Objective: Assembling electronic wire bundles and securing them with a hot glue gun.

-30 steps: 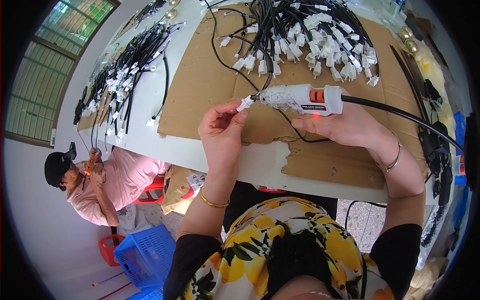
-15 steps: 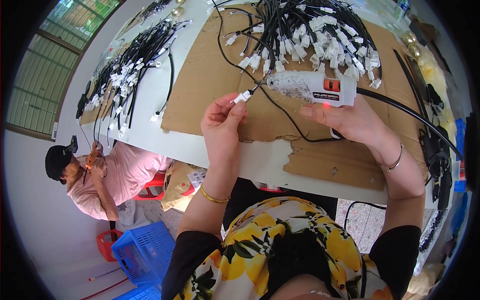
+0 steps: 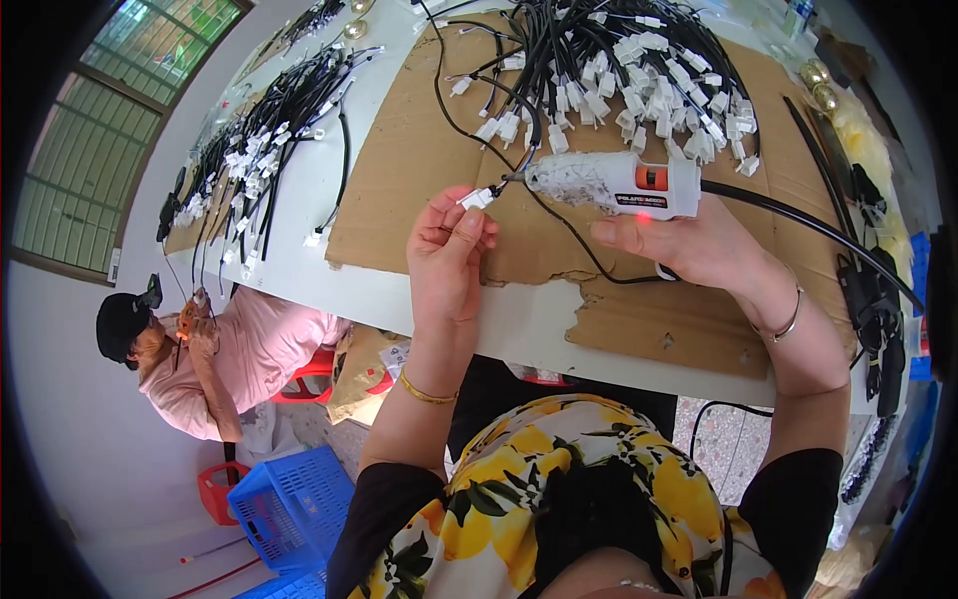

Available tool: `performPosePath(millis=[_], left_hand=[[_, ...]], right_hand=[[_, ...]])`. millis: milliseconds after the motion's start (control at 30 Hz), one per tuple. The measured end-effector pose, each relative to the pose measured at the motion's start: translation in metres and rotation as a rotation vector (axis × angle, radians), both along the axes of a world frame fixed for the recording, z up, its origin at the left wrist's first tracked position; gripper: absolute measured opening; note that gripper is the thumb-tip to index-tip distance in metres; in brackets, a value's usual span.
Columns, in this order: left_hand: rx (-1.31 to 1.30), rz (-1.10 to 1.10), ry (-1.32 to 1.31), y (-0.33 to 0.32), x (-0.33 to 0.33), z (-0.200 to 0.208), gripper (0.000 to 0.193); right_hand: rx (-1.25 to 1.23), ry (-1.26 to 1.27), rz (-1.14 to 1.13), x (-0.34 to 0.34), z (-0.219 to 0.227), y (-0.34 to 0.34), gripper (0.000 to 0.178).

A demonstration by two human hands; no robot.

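Note:
Between the thumb and fingers of my left hand is a small white plug connector on the end of a black cable. My right hand grips a white hot glue gun from beneath, its handle mostly hidden by the palm. The gun points left, and its dark nozzle meets the wires just behind the connector; whether it touches them I cannot tell. Strings of clear glue coat the front of the gun. A thick black cord leaves its rear and curves to the right.
Flat cardboard covers part of the white table. A large bundle of black cables with white connectors lies at the back, another cable pile at the left. A co-worker in pink sits left, near a blue crate.
The glue gun has shifted slightly left and down, its nozzle now closer to the connector. My left hand has barely moved and still pinches the connector.

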State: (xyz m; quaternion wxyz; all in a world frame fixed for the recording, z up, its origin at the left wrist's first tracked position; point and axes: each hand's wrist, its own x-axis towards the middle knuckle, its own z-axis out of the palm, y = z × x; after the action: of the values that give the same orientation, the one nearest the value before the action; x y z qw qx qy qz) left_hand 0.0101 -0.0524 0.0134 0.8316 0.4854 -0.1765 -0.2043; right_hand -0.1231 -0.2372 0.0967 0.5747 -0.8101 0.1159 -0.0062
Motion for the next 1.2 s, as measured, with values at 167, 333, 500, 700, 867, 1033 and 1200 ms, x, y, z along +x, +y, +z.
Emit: performPosePath(millis=[167, 333, 500, 700, 867, 1033, 1200], left_hand=[[-0.041, -0.014, 0.007, 0.001, 0.001, -0.002, 0.020], [-0.023, -0.021, -0.011, -0.001, 0.000, -0.001, 0.018], [-0.004, -0.018, -0.023, -0.001, -0.002, 0.000, 0.018], [0.015, -0.031, -0.032, -0.001, -0.001, 0.000, 0.020], [0.012, -0.029, -0.039, -0.001, -0.001, 0.000, 0.020], [-0.006, -0.021, -0.033, -0.002, 0.000, -0.001, 0.018], [-0.046, -0.031, -0.024, 0.001, 0.002, -0.005, 0.021]], right_hand=[[0.025, 0.091, 0.063, 0.003, 0.004, 0.002, 0.044], [-0.013, 0.191, 0.014, 0.004, -0.002, 0.002, 0.045], [-0.012, 0.274, 0.015, 0.004, 0.001, 0.003, 0.046], [-0.060, 0.223, 0.031, 0.005, -0.002, 0.002, 0.045], [-0.191, 0.233, 0.036, 0.006, -0.007, 0.001, 0.044], [-0.146, 0.274, 0.031, 0.006, 0.002, 0.002, 0.042], [-0.055, 0.029, -0.011, 0.006, -0.011, -0.003, 0.038]])
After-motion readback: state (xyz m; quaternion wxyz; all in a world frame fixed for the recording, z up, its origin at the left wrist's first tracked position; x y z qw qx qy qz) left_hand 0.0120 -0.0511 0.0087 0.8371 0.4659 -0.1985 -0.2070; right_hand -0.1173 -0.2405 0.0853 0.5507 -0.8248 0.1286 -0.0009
